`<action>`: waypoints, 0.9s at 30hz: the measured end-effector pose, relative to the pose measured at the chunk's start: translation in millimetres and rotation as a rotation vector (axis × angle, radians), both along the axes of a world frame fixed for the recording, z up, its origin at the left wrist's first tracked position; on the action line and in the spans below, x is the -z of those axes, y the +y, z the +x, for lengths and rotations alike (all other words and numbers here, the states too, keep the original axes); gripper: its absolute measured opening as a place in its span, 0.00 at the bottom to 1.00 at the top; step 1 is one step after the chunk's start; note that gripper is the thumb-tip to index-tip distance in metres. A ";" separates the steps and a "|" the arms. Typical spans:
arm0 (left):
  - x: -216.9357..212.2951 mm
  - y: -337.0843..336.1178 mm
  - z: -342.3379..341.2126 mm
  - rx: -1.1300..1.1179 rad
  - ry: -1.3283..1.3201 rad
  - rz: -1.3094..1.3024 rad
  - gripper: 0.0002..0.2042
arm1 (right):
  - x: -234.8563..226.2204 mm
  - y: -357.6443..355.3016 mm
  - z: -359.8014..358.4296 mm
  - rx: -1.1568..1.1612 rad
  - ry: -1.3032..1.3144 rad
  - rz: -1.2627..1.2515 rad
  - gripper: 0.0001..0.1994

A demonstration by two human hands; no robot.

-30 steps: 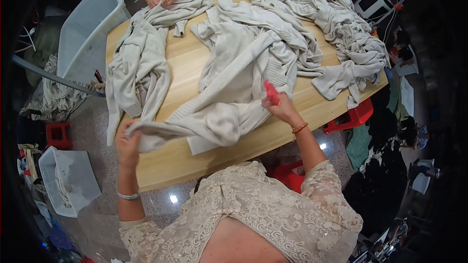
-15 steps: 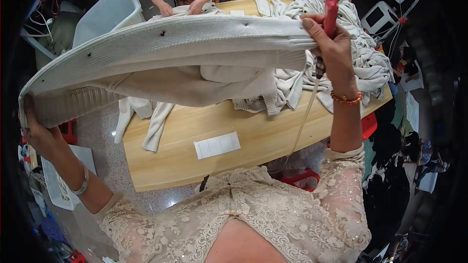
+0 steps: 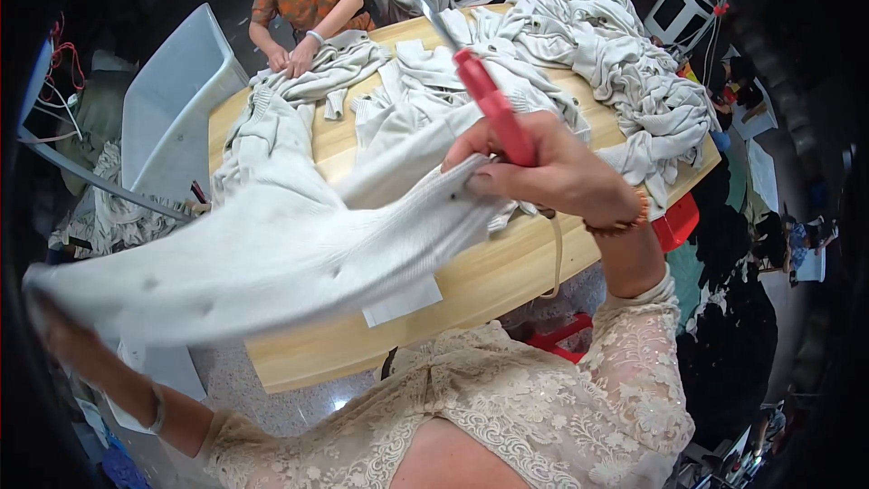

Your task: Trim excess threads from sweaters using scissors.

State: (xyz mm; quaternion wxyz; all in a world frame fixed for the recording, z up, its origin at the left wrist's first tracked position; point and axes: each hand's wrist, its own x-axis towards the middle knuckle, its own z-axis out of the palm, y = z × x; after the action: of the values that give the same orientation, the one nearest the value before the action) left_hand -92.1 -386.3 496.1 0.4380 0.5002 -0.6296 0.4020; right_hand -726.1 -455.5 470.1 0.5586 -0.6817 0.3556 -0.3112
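A cream knit cardigan stretches in front of me, its long ribbed band with small dark spots facing up and partly smeared by motion. My right hand pinches one end of that band. The same hand also grips a red-handled tool, whose long thin metal part points up and away; its exact kind cannot be made out. At the far left, my left hand has hold of the band's other end. It is blurred and its fingers are mostly covered by the fabric.
Several cream knit garments lie heaped on the wooden table. A white paper lies under the cardigan. Across the table a person handles another garment. A translucent bin stands left, a red stool right.
The cardigan's band has come down and nearer, now slanting low toward the left. My right hand has moved left and down, and the red-handled tool has tilted to the left. My left hand is lower.
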 end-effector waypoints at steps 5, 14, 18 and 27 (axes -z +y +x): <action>94.6 -118.1 -63.3 0.469 0.991 0.692 0.12 | 63.4 -99.6 -40.2 0.499 0.066 -0.141 0.06; 74.2 -81.1 -152.1 0.618 0.484 0.511 0.16 | -11.4 -49.6 -99.5 0.728 0.136 -0.612 0.10; 184.0 -28.4 -166.6 0.501 0.316 0.791 0.16 | 96.9 4.8 -135.5 0.392 0.525 -0.337 0.11; 406.4 72.0 -221.1 0.350 0.234 1.305 0.09 | 296.9 116.2 -76.2 -0.008 1.608 -0.267 0.06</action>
State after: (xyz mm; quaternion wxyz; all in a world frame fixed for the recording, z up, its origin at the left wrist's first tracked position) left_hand -313.2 -314.3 89.7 0.1705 0.5928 -0.7631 -0.1929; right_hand -802.3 -339.3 173.2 0.0479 -0.7588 0.6053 0.2354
